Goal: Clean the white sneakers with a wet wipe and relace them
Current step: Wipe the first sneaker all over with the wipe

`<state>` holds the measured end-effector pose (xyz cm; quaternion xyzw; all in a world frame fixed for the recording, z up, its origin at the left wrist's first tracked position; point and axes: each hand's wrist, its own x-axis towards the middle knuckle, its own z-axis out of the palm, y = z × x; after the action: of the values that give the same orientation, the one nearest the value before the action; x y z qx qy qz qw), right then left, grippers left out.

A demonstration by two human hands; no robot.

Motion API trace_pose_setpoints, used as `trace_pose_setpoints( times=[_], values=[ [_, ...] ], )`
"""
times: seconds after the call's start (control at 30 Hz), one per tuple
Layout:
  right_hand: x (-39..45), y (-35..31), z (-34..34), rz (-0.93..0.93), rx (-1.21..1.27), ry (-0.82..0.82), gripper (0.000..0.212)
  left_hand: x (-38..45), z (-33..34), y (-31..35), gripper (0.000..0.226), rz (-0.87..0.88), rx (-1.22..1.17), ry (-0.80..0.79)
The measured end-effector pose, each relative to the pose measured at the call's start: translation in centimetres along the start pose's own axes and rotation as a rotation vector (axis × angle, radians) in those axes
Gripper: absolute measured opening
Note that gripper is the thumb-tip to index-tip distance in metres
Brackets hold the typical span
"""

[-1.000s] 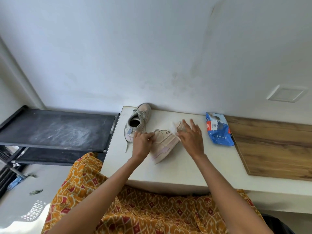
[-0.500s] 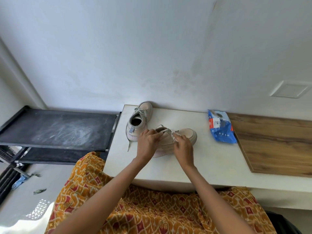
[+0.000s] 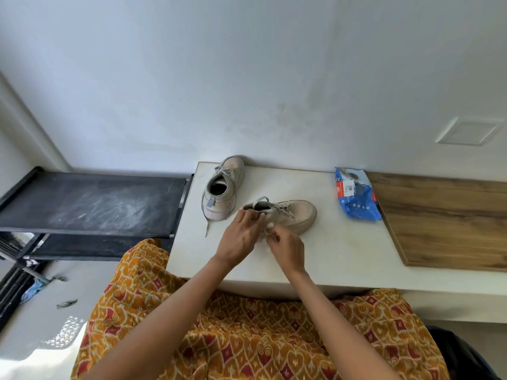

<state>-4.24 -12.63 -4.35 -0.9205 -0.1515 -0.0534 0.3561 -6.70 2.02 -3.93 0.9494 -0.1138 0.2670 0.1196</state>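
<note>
Wipe (image 3: 265, 232) half-hidden between hands

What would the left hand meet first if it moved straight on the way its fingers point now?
Probably nothing new: the left hand already touches the near sneaker at its heel. Beyond lies bare white table, though depth is unclear.
</note>
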Motion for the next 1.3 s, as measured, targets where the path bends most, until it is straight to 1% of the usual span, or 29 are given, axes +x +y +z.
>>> trace_pose_setpoints(
  times=[0.07,0.17,0.23,0.3,0.37,0.4,0.5,0.6,0.63,0.7,0.77,0.83,0.87,0.93,0.97,1.03,1.07,1.1,1.17,1.2,1.3],
  values=[
    [-0.3,1.4,-0.2,0.084,-0.025,0.032,0.006,-0.4,0.4,-0.7,0.042,0.085,0.055,-0.041],
    [0.6,2.2,-1.0,0.246,0.144,0.185,0.007,-1.1,0.9,-1.0,0.051,0.115,0.082,-0.107],
    [1.8,1.2,-1.2,0.215,0.203,0.289,0.012,-1.6,1.2,-0.9,0.056,0.136,0.057,-0.110],
    [2.7,-0.7,-0.9,0.121,0.174,0.327,0.019,-1.8,1.1,-1.1,0.059,0.157,0.066,-0.097],
    [2.7,-1.3,0.2,0.023,0.058,0.314,0.022,-1.8,1.0,-1.2,0.060,0.155,0.078,-0.101],
    [2.3,-1.1,0.6,0.005,-0.010,0.311,0.022,-1.8,0.9,-1.2,0.060,0.151,0.085,-0.106],
    [1.6,1.6,0.6,0.060,-0.176,0.291,0.023,-2.0,1.0,-1.2,0.060,0.146,0.086,-0.122],
    [2.7,3.1,-1.0,0.044,-0.354,0.229,0.021,-2.0,0.7,-1.2,0.059,0.145,0.091,-0.132],
    [3.4,2.9,-1.4,0.071,-0.353,0.223,0.018,-1.9,0.7,-1.3,0.059,0.143,0.086,-0.133],
    [4.1,1.3,-1.5,0.106,-0.226,0.264,0.021,-2.0,0.8,-1.2,0.057,0.140,0.082,-0.146],
    [3.3,-0.7,-0.4,-0.040,-0.131,0.288,0.029,-2.0,0.8,-1.0,0.056,0.133,0.090,-0.133],
    [1.8,-0.6,1.2,-0.179,-0.169,0.278,0.034,-1.9,0.9,-1.1,0.055,0.137,0.100,-0.110],
    [1.3,0.2,1.4,-0.172,-0.198,0.285,0.035,-1.9,0.9,-1.1,0.055,0.144,0.112,-0.107],
    [1.4,2.6,0.9,-0.075,-0.276,0.284,0.038,-1.8,0.9,-1.1,0.054,0.155,0.125,-0.114],
    [1.6,3.6,0.3,-0.061,-0.338,0.271,0.039,-1.8,1.0,-1.1,0.055,0.159,0.125,-0.126],
    [2.3,4.4,-0.9,-0.116,-0.447,0.207,0.038,-1.9,1.1,-1.2,0.055,0.156,0.137,-0.136],
    [3.0,4.1,-1.4,-0.098,-0.437,0.177,0.034,-1.9,1.3,-1.2,0.056,0.152,0.136,-0.126],
    [3.6,3.3,-1.6,-0.041,-0.369,0.174,0.031,-1.9,1.5,-1.2,0.056,0.148,0.130,-0.119],
    [4.4,1.2,-1.4,0.067,-0.135,0.256,0.030,-2.1,1.7,-1.0,0.056,0.142,0.138,-0.116],
    [4.1,0.1,-1.0,0.054,-0.055,0.266,0.031,-2.2,1.8,-0.9,0.057,0.137,0.149,-0.111],
    [1.7,-1.3,1.0,-0.139,-0.009,0.276,0.034,-2.5,2.0,-1.0,0.061,0.148,0.166,-0.076]
  ],
)
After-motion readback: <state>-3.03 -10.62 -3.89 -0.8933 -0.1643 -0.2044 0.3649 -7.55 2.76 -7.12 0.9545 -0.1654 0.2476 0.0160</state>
